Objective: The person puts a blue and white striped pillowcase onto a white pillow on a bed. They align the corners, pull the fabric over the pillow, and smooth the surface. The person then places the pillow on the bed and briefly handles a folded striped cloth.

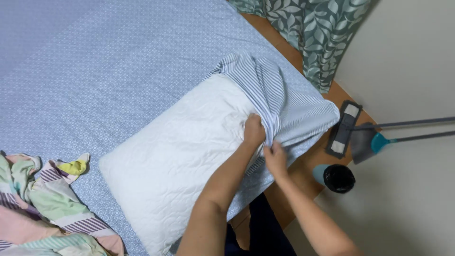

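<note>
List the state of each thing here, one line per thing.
Pillow: lying on the bed, mostly bare.
Striped pillowcase: bunched over the pillow's far end.
Left hand: gripping the pillowcase edge.
Right hand: gripping the pillowcase edge.
Patterned blanket: crumpled.
Bin: upright, black liner inside.
Flat mop: head on the floor.

A bed (95, 71) with a blue patterned sheet filled most of the view. A green leaf-print curtain (313, 33) hung beside a pale wall (407, 57). A flat mop (346, 129), a dustpan (365, 142) and a small black bin (337, 178) stood on the floor.
</note>
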